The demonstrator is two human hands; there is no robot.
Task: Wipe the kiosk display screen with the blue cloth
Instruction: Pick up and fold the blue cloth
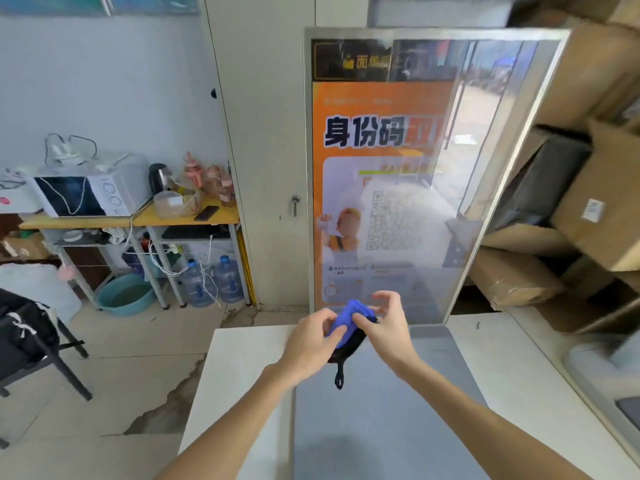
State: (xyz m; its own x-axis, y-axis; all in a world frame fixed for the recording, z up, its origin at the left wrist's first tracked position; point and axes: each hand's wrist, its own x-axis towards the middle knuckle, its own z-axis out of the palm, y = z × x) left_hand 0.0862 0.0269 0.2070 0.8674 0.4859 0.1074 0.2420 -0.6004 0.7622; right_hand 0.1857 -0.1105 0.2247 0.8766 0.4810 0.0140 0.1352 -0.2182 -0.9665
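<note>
The cloth point(349, 315) sits bunched between both hands, low in front of the screen point(398, 161), just before its bottom edge. The left hand point(308, 344) curls round the cloth's near side, thumb pressed on the blue fabric, and seems to hold a black pouch point(346, 353) under it. The pouch's strap dangles toward the surface point(512, 362). The right hand point(388, 327) pinches the cloth's far corner between thumb and forefinger, its other fingers fanned out and raised toward the glass.

The screen stands straight ahead of the hands and rises well above them. Its long axis runs upright, with the right edge leaning away in this wide view. The cloth is a wad with no clear long axis. It looks as though it is being drawn out of the pouch, so wiping has not begun. The right hand is slightly nearer the glass and is the likelier one to carry the cloth up to it.

On the screen, large black characters read "身份码" on an orange ground; the characters after them are washed out by reflection. Below is a QR code point(384, 220) on a pale panel. The dark header strip at the screen's top holds a yellow logo with lettering too blurred to read, and the small print near the bottom edge is illegible too.
</note>
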